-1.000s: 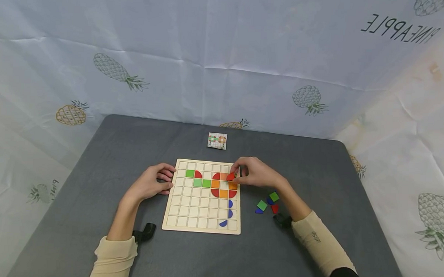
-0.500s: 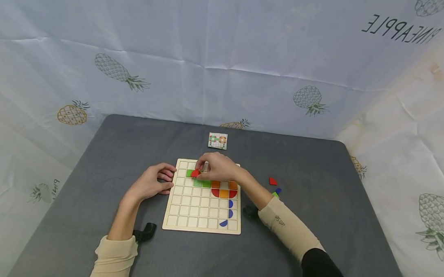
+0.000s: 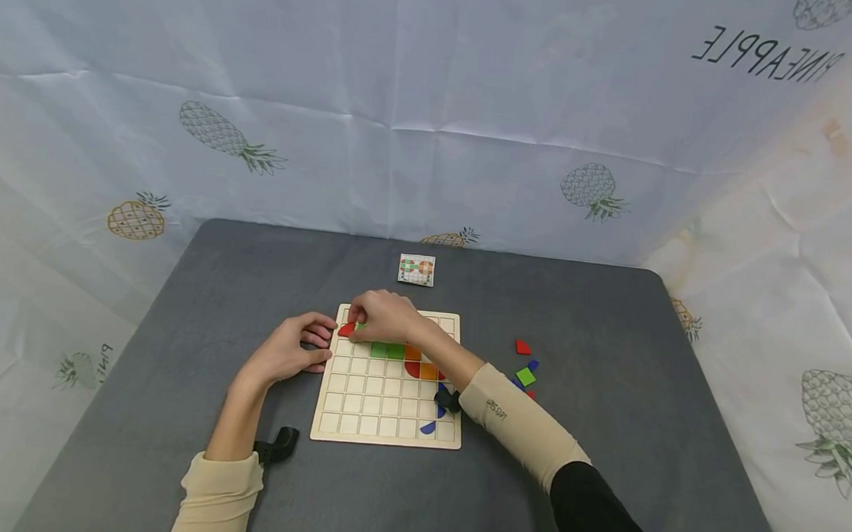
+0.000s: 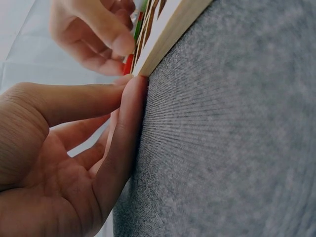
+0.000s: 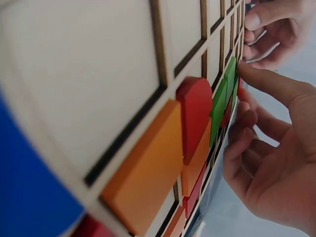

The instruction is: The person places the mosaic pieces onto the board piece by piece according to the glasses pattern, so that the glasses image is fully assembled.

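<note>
A wooden grid board (image 3: 372, 409) lies flat on the table. My left hand (image 3: 285, 347) rests at its left edge; the left wrist view shows the thumb (image 4: 86, 101) and a finger touching that edge. My right hand (image 3: 389, 318) reaches over the upper left of the board and pinches a red quarter-round tile (image 3: 345, 330) at the leftmost column. Green tiles (image 3: 388, 351) lie just right of it, partly under the hand. In the right wrist view an orange tile (image 5: 148, 165) and a red tile (image 5: 195, 111) sit in the grid. The right forearm covers some tiles.
Loose pieces lie right of the board: a red one (image 3: 523, 347), a green square (image 3: 525, 377) and small blue ones. A blue half-round (image 3: 428, 428) rests on the board's lower right. Behind the board lies a small pattern card (image 3: 416, 270). A pineapple-print cloth (image 3: 401, 179) hangs behind.
My right hand has moved left across the board from its upper right, carrying a red tile to the left column. A red loose piece lies higher on the right. The left hand stays put.
</note>
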### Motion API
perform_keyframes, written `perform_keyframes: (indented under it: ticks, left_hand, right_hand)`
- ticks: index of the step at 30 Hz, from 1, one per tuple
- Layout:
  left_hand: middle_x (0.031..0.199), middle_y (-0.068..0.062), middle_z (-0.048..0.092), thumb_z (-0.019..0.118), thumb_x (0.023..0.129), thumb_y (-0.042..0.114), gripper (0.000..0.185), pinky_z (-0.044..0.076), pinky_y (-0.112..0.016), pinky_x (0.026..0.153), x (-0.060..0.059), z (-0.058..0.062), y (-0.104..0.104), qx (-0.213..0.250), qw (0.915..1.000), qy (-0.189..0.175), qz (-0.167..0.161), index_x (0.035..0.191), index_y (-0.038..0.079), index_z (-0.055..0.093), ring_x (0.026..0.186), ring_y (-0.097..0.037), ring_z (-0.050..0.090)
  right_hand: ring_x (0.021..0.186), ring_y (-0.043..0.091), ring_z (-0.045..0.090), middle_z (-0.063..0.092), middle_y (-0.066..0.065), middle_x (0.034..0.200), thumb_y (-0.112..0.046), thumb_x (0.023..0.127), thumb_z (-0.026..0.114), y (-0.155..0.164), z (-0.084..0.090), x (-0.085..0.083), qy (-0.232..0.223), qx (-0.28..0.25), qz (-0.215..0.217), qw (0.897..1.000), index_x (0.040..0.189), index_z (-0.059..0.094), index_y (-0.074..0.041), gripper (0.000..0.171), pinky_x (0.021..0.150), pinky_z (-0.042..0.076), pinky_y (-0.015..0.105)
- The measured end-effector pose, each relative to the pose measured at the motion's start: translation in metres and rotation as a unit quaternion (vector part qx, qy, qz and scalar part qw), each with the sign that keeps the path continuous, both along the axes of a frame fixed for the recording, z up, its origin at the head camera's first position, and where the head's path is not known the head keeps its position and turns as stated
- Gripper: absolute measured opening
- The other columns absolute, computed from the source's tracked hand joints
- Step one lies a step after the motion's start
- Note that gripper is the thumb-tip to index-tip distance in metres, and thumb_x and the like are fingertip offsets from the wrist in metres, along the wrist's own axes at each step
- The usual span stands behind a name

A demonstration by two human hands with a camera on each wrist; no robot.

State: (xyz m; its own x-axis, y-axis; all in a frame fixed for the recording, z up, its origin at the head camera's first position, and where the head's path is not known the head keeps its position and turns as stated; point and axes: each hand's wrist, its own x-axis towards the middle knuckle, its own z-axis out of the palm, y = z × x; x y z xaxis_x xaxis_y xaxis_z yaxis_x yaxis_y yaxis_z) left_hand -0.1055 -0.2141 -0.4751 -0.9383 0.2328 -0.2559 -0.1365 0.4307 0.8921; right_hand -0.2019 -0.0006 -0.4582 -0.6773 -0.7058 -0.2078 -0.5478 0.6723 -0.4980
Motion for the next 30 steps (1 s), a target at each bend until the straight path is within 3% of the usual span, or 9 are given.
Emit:
perform_keyframes:
  ticks: [11, 19, 30]
  left_hand:
    - [0.126, -0.028, 0.058, 0.073, 0.099, -0.005, 0.049, 0.069, -0.038, 0.071, 0.002, 0.002, 0.0, 0.004, 1.0, 0.005, 0.002, 0.145, -0.009, 0.055, 0.106, -0.032, 0.064]
    - [0.125, -0.027, 0.059, 0.073, 0.099, -0.004, 0.047, 0.069, -0.036, 0.072, 0.002, 0.0, 0.001, 0.001, 1.0, 0.002, 0.002, 0.143, -0.007, 0.057, 0.103, -0.027, 0.063]
    - [0.125, -0.026, 0.059, 0.072, 0.099, -0.005, 0.045, 0.069, -0.035, 0.072, 0.0, -0.001, 0.001, -0.003, 1.0, 0.001, 0.008, 0.142, -0.006, 0.058, 0.104, -0.029, 0.062]
  right_hand:
    - [0.085, 0.009, 0.062, 0.071, -0.004, 0.104, -0.035, 0.097, 0.084, -0.001, -0.001, 0.002, 0.0, -0.004, 0.014, 1.0, 0.116, 0.079, -0.023, 0.022, 0.065, 0.049, 0.023]
    - [0.088, 0.013, 0.064, 0.073, -0.001, 0.109, -0.032, 0.098, 0.082, 0.006, 0.004, 0.003, -0.013, -0.006, 0.018, 1.0, 0.121, 0.078, -0.021, 0.025, 0.067, 0.051, 0.024]
    - [0.097, 0.016, 0.064, 0.073, 0.003, 0.114, -0.03, 0.099, 0.081, 0.055, 0.021, 0.004, -0.021, -0.04, -0.01, 0.999, 0.128, 0.076, -0.017, 0.032, 0.075, 0.051, 0.027]
